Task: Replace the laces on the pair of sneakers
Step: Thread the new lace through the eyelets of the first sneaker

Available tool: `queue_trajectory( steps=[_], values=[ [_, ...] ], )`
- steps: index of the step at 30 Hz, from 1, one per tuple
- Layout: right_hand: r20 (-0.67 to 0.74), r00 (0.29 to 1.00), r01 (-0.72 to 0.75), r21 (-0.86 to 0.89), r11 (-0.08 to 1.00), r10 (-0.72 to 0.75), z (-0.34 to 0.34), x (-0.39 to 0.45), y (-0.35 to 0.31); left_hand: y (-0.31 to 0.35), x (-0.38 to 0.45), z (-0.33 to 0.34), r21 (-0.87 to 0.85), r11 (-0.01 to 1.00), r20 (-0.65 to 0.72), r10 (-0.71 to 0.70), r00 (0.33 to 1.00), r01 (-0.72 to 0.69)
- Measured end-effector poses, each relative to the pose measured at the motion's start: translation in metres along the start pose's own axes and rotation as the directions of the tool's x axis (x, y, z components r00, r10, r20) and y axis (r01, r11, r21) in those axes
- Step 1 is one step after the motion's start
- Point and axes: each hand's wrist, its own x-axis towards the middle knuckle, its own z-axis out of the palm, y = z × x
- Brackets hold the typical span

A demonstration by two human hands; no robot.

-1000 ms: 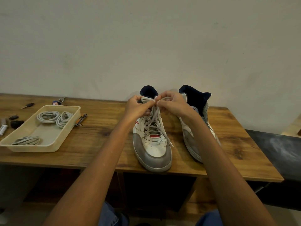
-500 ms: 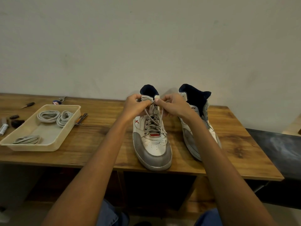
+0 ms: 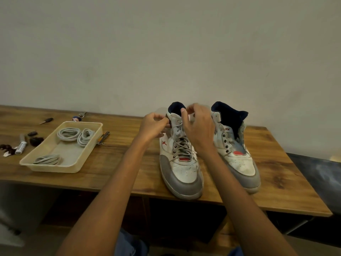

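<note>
Two white and grey high-top sneakers stand toes toward me on the wooden table [image 3: 114, 163]. The left sneaker [image 3: 181, 172] carries a grey lace [image 3: 181, 145] threaded up its eyelets. The right sneaker [image 3: 238, 163] has bare eyelets and no lace. My left hand [image 3: 154, 126] pinches one lace end at the left sneaker's collar. My right hand [image 3: 198, 124] is raised over the tongue with fingers curled, pinching the other lace end. The top of the lacing is hidden behind my right hand.
A cream plastic tray [image 3: 55, 165] at the left holds three coiled grey laces [image 3: 68, 134]. Small tools lie beside it: pliers [image 3: 103, 137], a white tube [image 3: 21, 147], dark bits [image 3: 36, 140], a keyring [image 3: 78, 117]. A dark bench [image 3: 317, 174] adjoins the table's right end.
My hands were together at the left sneaker's collar; now they are apart. The left hand moved left and down, the right hand rose above the tongue.
</note>
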Motion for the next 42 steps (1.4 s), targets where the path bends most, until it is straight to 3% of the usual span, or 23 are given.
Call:
queue_trajectory(
  steps=[3,8,12,15,18,23,25,28,32,37,42],
  values=[
    [-0.020,0.994,0.105,-0.036,0.994,-0.106,0.015,-0.004,-0.019,-0.005,0.000,-0.023,0.095,0.995,-0.078,0.019,0.997,-0.011],
    [0.017,0.989,0.148,0.050,0.988,-0.149,0.043,-0.012,-0.067,-0.013,-0.009,-0.067,0.316,0.948,-0.177,0.079,0.981,-0.019],
    [0.151,0.965,0.187,0.179,0.966,-0.215,0.064,-0.032,-0.116,-0.017,-0.008,-0.113,0.441,0.896,-0.329,0.115,0.937,0.045],
    [0.383,0.857,0.275,0.228,0.934,-0.346,0.072,-0.057,-0.138,-0.027,-0.006,-0.157,0.383,0.921,-0.463,0.126,0.877,0.070],
    [0.618,0.704,0.231,0.268,0.935,-0.351,0.086,-0.073,-0.153,-0.044,-0.012,-0.204,0.292,0.949,-0.587,0.082,0.805,0.116],
    [0.805,0.458,0.272,0.276,0.922,-0.376,0.145,-0.078,-0.208,-0.066,-0.022,-0.250,0.177,0.964,-0.761,0.007,0.649,0.197],
    [0.829,0.405,0.372,0.235,0.898,-0.385,0.163,-0.074,-0.228,-0.065,-0.019,-0.248,0.158,0.968,-0.790,0.006,0.614,0.194],
    [0.832,0.403,0.499,0.150,0.854,-0.382,0.177,-0.068,-0.248,-0.063,-0.016,-0.245,0.162,0.966,-0.816,0.015,0.578,0.203],
    [0.869,0.326,0.576,0.130,0.807,-0.373,0.190,-0.074,-0.258,-0.063,-0.017,-0.251,0.047,0.905,-0.864,-0.176,0.471,0.423],
    [0.943,0.190,0.600,0.108,0.793,-0.272,0.197,-0.064,-0.258,-0.074,-0.017,-0.252,0.095,0.819,-0.752,-0.314,0.580,0.566],
    [0.944,0.181,0.576,0.126,0.808,-0.276,0.194,-0.068,-0.239,-0.077,-0.017,-0.248,0.186,0.776,-0.729,-0.302,0.614,0.603]
  ],
)
